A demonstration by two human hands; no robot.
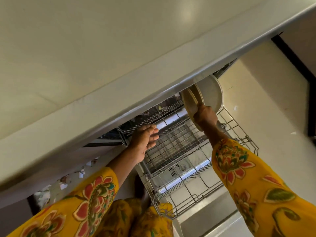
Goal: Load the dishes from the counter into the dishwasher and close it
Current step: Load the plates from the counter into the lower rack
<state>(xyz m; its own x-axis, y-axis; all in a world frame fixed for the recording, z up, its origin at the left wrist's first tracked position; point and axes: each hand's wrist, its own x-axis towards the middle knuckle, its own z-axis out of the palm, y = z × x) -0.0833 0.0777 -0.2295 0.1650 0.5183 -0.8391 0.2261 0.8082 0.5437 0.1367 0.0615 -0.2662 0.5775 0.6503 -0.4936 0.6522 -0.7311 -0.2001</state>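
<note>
Cream-coloured plates, at least 2 held on edge together, sit in the grasp of the right hand, whose fingers clench their lower rims at the far right corner of the pulled-out wire rack, just under the pale table edge. Left of them, the left hand reaches over the rack with fingers released and loosely spread, holding nothing. Both arms wear yellow floral sleeves. Below the rack lies the open dishwasher door.
</note>
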